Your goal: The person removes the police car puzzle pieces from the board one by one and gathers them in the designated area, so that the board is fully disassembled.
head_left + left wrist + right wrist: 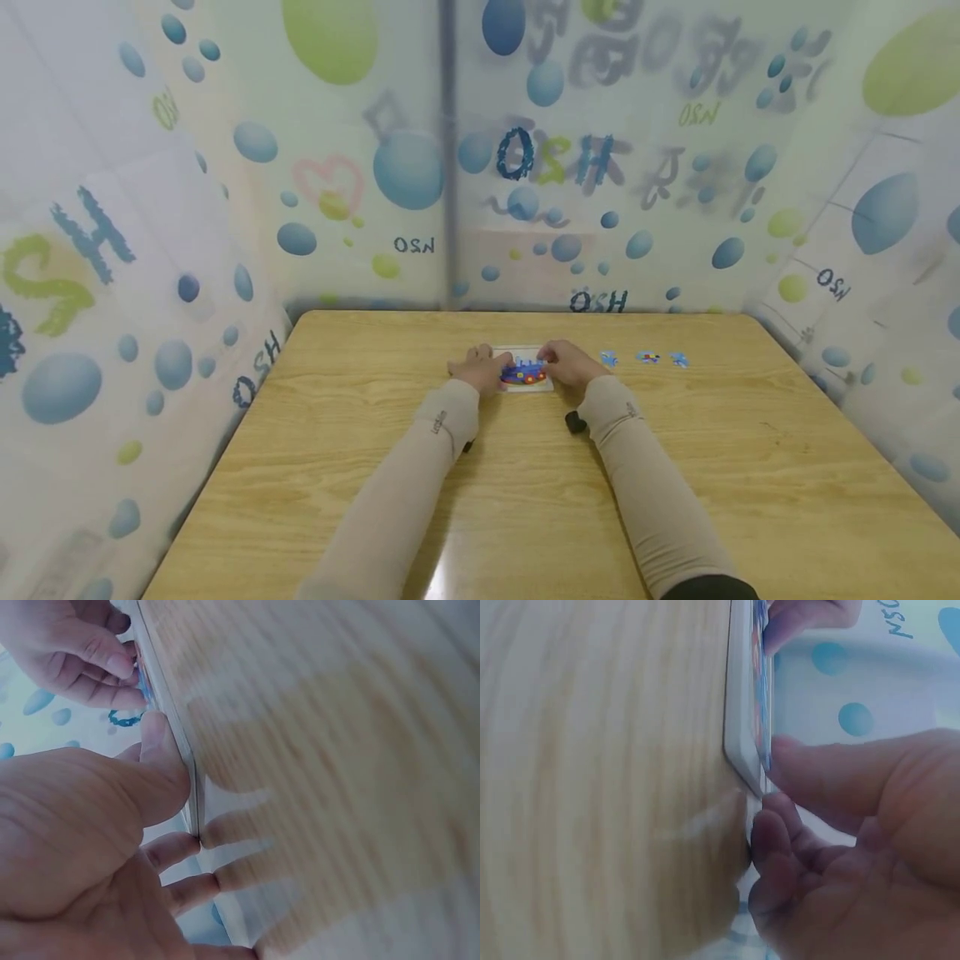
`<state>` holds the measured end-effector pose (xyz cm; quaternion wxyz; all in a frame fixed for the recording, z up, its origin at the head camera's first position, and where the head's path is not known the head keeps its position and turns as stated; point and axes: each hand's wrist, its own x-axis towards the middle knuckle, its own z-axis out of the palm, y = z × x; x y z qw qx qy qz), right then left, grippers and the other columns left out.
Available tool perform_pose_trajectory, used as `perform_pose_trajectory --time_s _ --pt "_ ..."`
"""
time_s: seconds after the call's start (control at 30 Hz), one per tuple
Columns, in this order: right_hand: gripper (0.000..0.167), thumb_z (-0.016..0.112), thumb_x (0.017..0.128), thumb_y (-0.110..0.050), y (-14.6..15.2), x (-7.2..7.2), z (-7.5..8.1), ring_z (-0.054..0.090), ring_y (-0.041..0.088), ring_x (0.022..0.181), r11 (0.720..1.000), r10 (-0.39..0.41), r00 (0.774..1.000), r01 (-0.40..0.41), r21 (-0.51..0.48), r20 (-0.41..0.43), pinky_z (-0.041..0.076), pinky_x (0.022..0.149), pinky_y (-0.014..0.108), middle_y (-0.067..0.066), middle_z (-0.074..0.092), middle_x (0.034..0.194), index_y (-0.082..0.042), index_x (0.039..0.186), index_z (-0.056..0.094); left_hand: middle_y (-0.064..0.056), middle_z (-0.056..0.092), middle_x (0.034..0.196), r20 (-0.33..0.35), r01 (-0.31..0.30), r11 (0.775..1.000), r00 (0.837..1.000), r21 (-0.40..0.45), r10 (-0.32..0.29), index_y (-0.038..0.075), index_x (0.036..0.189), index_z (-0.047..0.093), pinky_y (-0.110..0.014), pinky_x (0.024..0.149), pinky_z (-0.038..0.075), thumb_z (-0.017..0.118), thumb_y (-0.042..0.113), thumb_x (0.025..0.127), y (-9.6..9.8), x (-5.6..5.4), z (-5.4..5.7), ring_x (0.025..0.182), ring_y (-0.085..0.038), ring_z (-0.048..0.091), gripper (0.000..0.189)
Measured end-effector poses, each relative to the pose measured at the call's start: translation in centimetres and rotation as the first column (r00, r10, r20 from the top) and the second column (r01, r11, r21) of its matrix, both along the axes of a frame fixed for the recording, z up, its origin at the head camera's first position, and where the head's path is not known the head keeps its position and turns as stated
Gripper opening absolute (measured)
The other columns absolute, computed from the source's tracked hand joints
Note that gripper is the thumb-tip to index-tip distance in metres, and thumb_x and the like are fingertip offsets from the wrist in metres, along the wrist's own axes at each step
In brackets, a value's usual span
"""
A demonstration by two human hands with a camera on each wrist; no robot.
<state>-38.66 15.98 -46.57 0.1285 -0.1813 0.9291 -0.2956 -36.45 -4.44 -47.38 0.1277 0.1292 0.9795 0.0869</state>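
A flat white-framed puzzle board [524, 387] with a colourful boat picture [523, 372] lies on the table between both hands. My left hand [480, 369] is at its left side, fingers spread with their tips down on the table. In the left wrist view its thumb [156, 739] rests along the board's edge. At the other side is my right hand [570, 363], its fingers curled. The right wrist view shows its thumb [795, 761] on the picture's edge and its other fingertips [771, 836] at the board's corner.
Three small blue puzzle pieces lie in a row right of the board: one piece [609, 358] near the right hand, a middle piece [648, 357] with red and yellow, and a far piece [678, 359]. Patterned curtains [360, 250] surround the wooden table [360, 417].
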Motion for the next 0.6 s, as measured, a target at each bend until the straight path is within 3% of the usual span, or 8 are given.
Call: perform_pose_trajectory --time_s 0.3,0.6 --pt "0.025 0.052 0.103 -0.007 -1.0 0.3 0.3 0.058 0.033 0.113 0.989 -0.148 0.988 0.148 0.003 0.047 0.047 0.103 0.048 0.02 0.061 0.12 0.004 0.123 0.062 -0.014 0.039 0.147 0.044 -0.009 1.0 0.999 -0.02 0.01 0.037 0.14 0.048 -0.08 0.104 0.028 0.063 0.035 0.099 0.4 0.3 0.6 0.14 -0.037 0.034 0.044" --pt "0.029 0.051 0.103 -0.004 -1.7 0.4 1.1 0.054 0.039 0.128 0.974 -0.226 0.969 0.226 0.006 0.095 0.043 0.11 0.051 0.025 0.06 0.132 0.005 0.128 0.064 -0.014 0.037 0.149 0.036 -0.01 0.999 0.999 -0.033 0.011 0.037 0.14 0.046 -0.08 0.104 0.028 0.063 0.036 0.099 0.3 0.2 0.5 0.141 -0.037 0.033 0.044"
